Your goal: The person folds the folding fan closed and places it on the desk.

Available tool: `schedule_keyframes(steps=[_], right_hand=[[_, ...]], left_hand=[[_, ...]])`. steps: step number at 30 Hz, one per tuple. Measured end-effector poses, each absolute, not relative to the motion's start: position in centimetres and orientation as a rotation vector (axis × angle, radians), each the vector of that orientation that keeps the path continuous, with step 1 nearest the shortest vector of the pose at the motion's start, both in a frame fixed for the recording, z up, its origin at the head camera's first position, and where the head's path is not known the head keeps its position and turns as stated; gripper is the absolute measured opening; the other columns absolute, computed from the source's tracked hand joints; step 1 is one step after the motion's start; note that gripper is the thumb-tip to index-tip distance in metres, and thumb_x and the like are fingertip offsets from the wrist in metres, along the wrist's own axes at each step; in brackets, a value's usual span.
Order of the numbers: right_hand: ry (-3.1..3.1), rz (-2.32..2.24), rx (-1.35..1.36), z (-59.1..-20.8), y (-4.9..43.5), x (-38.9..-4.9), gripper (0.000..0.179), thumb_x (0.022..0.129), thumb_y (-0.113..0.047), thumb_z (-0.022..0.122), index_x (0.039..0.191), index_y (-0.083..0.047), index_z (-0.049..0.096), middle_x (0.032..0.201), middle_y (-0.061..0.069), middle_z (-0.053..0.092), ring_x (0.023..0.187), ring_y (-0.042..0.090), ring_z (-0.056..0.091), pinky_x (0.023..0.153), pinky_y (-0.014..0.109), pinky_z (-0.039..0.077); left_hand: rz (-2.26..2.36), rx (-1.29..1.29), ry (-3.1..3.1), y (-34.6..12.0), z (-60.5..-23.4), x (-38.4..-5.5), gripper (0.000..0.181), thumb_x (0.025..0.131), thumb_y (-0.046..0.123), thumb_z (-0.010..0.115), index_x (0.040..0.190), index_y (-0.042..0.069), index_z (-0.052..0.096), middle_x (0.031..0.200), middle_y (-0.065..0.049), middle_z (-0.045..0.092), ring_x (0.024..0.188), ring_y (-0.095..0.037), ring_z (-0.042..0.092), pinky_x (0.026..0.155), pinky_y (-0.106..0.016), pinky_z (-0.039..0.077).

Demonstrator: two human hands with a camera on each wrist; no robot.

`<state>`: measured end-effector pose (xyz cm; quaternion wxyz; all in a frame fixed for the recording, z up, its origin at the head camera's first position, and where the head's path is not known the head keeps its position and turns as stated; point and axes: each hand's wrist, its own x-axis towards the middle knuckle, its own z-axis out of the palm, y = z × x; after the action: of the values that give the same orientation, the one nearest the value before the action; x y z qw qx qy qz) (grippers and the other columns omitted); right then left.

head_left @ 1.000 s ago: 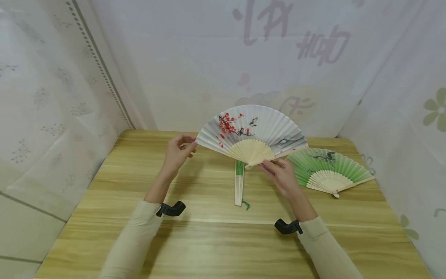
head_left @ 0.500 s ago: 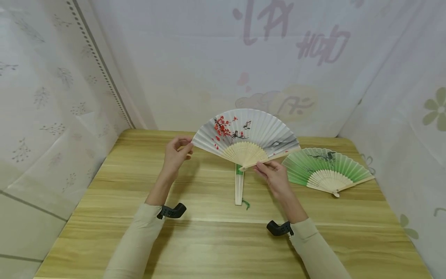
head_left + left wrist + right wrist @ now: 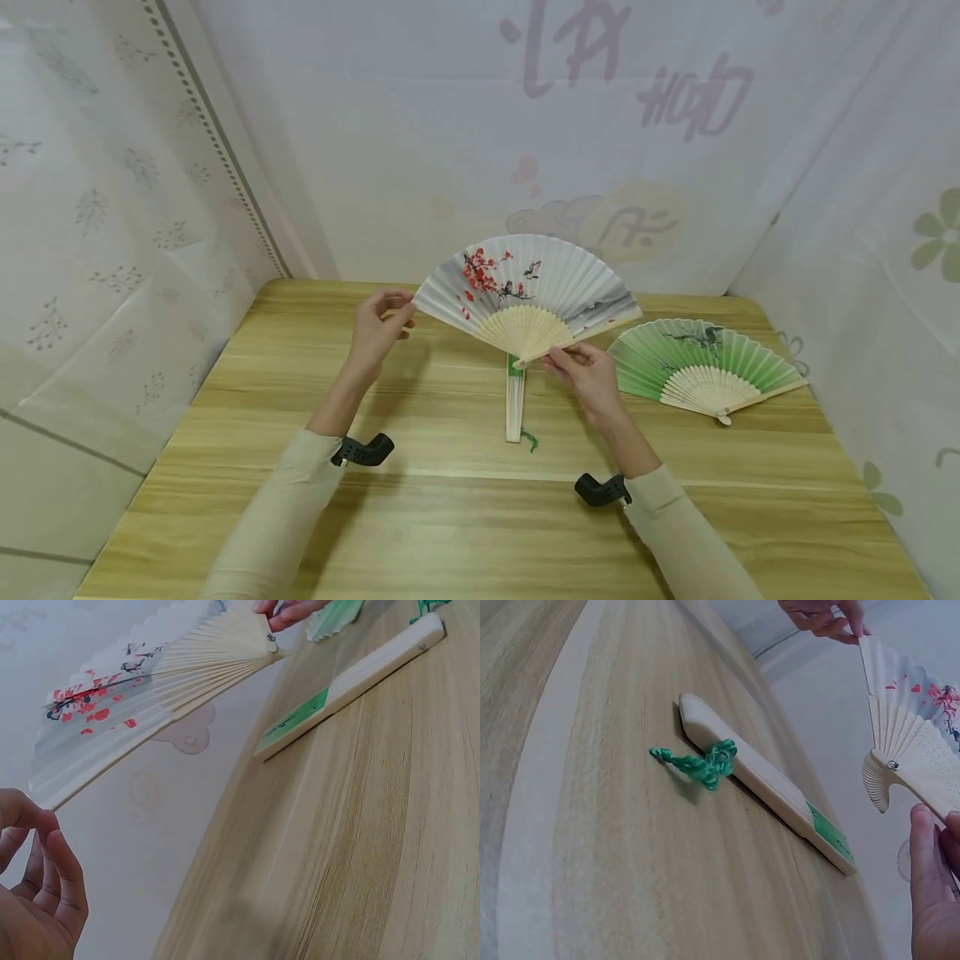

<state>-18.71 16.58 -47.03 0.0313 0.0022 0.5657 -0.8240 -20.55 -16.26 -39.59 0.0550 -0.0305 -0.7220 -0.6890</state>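
A white folding fan (image 3: 555, 275) with red blossoms and small birds is spread wide above the table. My left hand (image 3: 378, 329) pinches its left outer corner between thumb and fingertips, as the left wrist view shows too. Near the pivot, my right hand (image 3: 592, 383) grips the right guard stick between thumb and fingers. Beneath the raised fan lies a folded green fan (image 3: 757, 776), its pale ribs toward me and a green tassel (image 3: 705, 763) at the pivot end; in the head view its far end is hidden by the white fan.
An opened green folding fan (image 3: 705, 367) lies on the table at the right, beyond my right hand. The wooden table (image 3: 450, 525) ends at a printed white curtain (image 3: 375, 150) behind, with further curtains at both sides.
Over the last second the white fan and my right hand have shifted slightly left and down. In the last half second almost nothing has moved.
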Motion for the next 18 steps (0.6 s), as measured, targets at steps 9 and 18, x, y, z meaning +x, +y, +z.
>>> schedule_keyframes(steps=[9,18], right_hand=[[1.87,-2.472,-0.071,-46.8,16.3,-19.1,0.023,0.097,0.003,0.066,0.111,0.021,0.059,0.096,0.022,0.071,0.097,0.039,0.07,0.09,0.042,0.054],[1.913,-2.434,-0.113,-46.6,16.2,-19.1,0.024,0.097,0.003,0.067,0.112,0.02,0.06,0.096,0.025,0.07,0.094,0.036,0.071,0.088,0.04,0.055]], left_hand=[[-2.036,-0.162,-2.236,-16.5,-39.1,-20.7,0.025,0.099,-0.002,0.06,0.12,-0.015,0.056,0.11,-0.028,0.06,0.073,-0.013,0.062,0.065,-0.029,0.056],[-2.015,-0.209,-2.25,-17.1,-41.1,-22.2,0.024,0.101,0.001,0.061,0.121,-0.011,0.057,0.114,-0.036,0.057,0.072,-0.013,0.062,0.06,-0.022,0.053]])
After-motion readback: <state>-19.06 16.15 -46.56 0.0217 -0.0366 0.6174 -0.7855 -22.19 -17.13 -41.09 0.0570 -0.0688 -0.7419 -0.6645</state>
